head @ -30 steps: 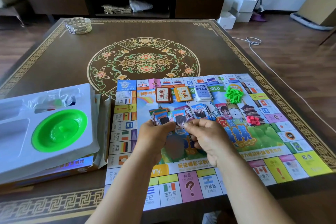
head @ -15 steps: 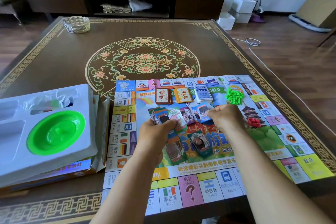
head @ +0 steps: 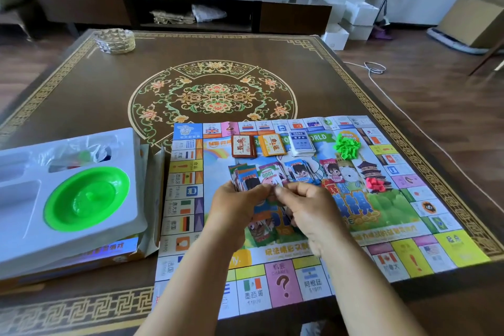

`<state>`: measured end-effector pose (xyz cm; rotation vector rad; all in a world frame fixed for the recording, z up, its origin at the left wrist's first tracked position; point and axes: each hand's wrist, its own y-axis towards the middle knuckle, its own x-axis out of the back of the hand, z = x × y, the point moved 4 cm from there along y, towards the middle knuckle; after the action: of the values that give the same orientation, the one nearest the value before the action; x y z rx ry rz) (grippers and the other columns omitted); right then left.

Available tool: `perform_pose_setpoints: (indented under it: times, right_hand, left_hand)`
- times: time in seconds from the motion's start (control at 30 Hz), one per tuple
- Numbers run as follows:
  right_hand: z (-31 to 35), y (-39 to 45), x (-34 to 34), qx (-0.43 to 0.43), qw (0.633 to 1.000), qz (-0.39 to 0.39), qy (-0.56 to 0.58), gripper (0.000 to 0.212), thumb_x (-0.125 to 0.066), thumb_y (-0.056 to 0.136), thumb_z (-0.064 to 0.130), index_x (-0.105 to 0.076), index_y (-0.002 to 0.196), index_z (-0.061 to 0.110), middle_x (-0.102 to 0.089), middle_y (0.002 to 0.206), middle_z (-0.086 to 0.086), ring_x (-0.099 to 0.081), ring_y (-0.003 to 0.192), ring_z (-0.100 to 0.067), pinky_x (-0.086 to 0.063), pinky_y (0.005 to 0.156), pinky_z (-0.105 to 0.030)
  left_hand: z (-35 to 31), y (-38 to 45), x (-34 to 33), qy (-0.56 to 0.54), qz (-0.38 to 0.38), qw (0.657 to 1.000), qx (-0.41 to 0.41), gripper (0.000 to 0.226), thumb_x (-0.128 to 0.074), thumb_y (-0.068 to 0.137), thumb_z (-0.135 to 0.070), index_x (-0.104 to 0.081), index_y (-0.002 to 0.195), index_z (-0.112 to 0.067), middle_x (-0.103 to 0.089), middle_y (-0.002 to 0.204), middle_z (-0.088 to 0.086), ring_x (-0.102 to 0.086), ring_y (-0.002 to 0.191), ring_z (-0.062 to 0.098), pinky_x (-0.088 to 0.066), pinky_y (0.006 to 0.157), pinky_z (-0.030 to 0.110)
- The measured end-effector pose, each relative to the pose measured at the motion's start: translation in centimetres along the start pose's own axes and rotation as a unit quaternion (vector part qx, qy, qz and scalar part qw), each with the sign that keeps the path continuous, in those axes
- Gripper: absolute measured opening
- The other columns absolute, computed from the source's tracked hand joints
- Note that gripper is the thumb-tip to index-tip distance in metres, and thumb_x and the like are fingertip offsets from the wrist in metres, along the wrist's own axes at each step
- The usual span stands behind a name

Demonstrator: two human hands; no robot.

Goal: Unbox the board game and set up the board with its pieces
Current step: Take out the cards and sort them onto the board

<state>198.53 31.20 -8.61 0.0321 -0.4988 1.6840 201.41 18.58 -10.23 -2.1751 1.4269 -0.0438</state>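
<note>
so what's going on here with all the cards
A person is setting up a colourful paper game board on a dark patterned table. The left hand holds a fanned stack of play-money notes while the right hand pinches one off. Several note piles, three card decks and green house pieces already sit on the board.

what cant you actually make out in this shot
All in the head view:
- Bill pinched between left hand and right hand: fingers cover its value.
- Board centre: hands and forearms hide it.
- White tray and game box: cut off at the left edge.
- Bagged pieces: wrinkled plastic blurs them.
</note>
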Motion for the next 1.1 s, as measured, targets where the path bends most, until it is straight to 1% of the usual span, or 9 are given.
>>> perform_pose_setpoints:
  times: [0.07, 0.17, 0.33, 0.53, 0.63, 0.77, 0.83, 0.97, 1.1]
  right_hand:
    - [0.0, 0.1, -0.1, 0.009, 1.0, -0.006, -0.003, 0.017, -0.069, 0.083, 0.03, -0.064, 0.071, 0.02, -0.065, 0.068, 0.005, -0.054, 0.062, -0.011, -0.043, 0.06, -0.03]
    - [0.1, 0.1, -0.3, 0.028, 0.999, -0.009, -0.04, 0.019, -0.069, 0.082, 0.036, -0.067, 0.076, 0.018, -0.07, 0.075, 0.001, -0.062, 0.072, -0.016, -0.049, 0.066, -0.032]
    - [0.0, 0.4, 0.0, 0.05, 0.996, -0.011, -0.071, 0.019, -0.066, 0.086, 0.03, -0.065, 0.07, 0.021, -0.063, 0.065, 0.009, -0.056, 0.065, -0.01, -0.043, 0.06, -0.024]
    - [-0.1, 0.5, 0.0, 0.043, 0.996, -0.007, -0.084, 0.019, -0.067, 0.085, 0.029, -0.065, 0.068, 0.021, -0.07, 0.076, 0.001, -0.061, 0.073, -0.015, -0.046, 0.065, -0.026]
    - [0.0, 0.8, 0.4, 0.039, 0.994, -0.017, -0.099, 0.019, -0.066, 0.085, 0.028, -0.064, 0.068, 0.021, -0.069, 0.073, -0.001, -0.059, 0.069, -0.016, -0.045, 0.062, -0.025]
    - [0.0, 1.6, 1.0, 0.029, 0.993, -0.045, -0.104, 0.016, -0.067, 0.085, 0.028, -0.065, 0.071, 0.019, -0.069, 0.072, 0.0, -0.063, 0.071, -0.021, -0.053, 0.069, -0.037]
    - [0.1, 1.7, 0.8, 0.03, 0.993, -0.043, -0.105, 0.015, -0.066, 0.085, 0.027, -0.066, 0.073, 0.018, -0.068, 0.072, 0.0, -0.062, 0.07, -0.021, -0.053, 0.067, -0.035]
    - [0.6, 1.2, 0.4, 0.032, 0.991, -0.019, -0.131, 0.014, -0.064, 0.086, 0.025, -0.066, 0.077, 0.015, -0.061, 0.064, 0.003, -0.055, 0.061, -0.015, -0.04, 0.052, -0.022]
    - [0.2, 0.0, 0.1, 0.03, 0.98, 0.014, -0.196, 0.012, -0.063, 0.085, 0.026, -0.066, 0.077, 0.017, -0.06, 0.063, 0.007, -0.051, 0.056, -0.01, -0.037, 0.05, -0.022]
  left_hand:
    - [-0.1, 0.0, 0.2, 0.004, -0.004, 1.0, 0.003, 0.016, -0.071, 0.081, -0.004, -0.066, 0.096, -0.002, -0.072, 0.081, 0.012, -0.069, 0.065, 0.021, -0.051, 0.047, 0.024]
    - [-0.1, 0.2, 0.6, 0.015, -0.017, 1.0, 0.006, 0.015, -0.071, 0.081, -0.005, -0.065, 0.095, -0.003, -0.071, 0.083, 0.012, -0.068, 0.068, 0.022, -0.051, 0.047, 0.025]
    - [0.0, 0.3, 0.8, 0.032, -0.035, 0.999, 0.011, 0.022, -0.073, 0.079, -0.007, -0.065, 0.098, -0.001, -0.071, 0.091, 0.017, -0.068, 0.074, 0.026, -0.051, 0.049, 0.026]
    - [-0.2, 0.1, 0.9, 0.024, -0.035, 0.999, 0.01, 0.012, -0.07, 0.081, -0.007, -0.065, 0.092, -0.004, -0.071, 0.085, 0.012, -0.068, 0.069, 0.021, -0.051, 0.045, 0.024]
    - [-0.5, 0.0, 1.4, 0.013, -0.041, 0.999, 0.012, 0.002, -0.064, 0.087, -0.006, -0.063, 0.089, -0.007, -0.071, 0.082, 0.008, -0.066, 0.07, 0.02, -0.053, 0.053, 0.029]
    - [-1.0, 0.0, 2.2, -0.025, -0.043, 0.998, 0.026, 0.014, -0.049, 0.091, 0.002, -0.053, 0.084, -0.01, -0.07, 0.075, 0.008, -0.06, 0.071, 0.025, -0.043, 0.071, 0.04]
    - [-1.1, 0.0, 2.6, -0.032, -0.036, 0.998, 0.028, 0.016, -0.045, 0.092, 0.005, -0.05, 0.087, -0.008, -0.07, 0.068, 0.007, -0.061, 0.067, 0.024, -0.043, 0.068, 0.038]
    - [-1.2, 0.0, 3.0, -0.029, -0.035, 0.999, 0.024, 0.013, -0.045, 0.092, 0.007, -0.051, 0.098, -0.003, -0.069, 0.079, 0.011, -0.066, 0.059, 0.017, -0.052, 0.059, 0.032]
    - [-1.1, 0.3, 3.5, -0.022, -0.05, 0.998, 0.009, 0.006, -0.055, 0.09, 0.001, -0.056, 0.094, -0.004, -0.071, 0.075, 0.007, -0.068, 0.066, 0.02, -0.053, 0.066, 0.035]
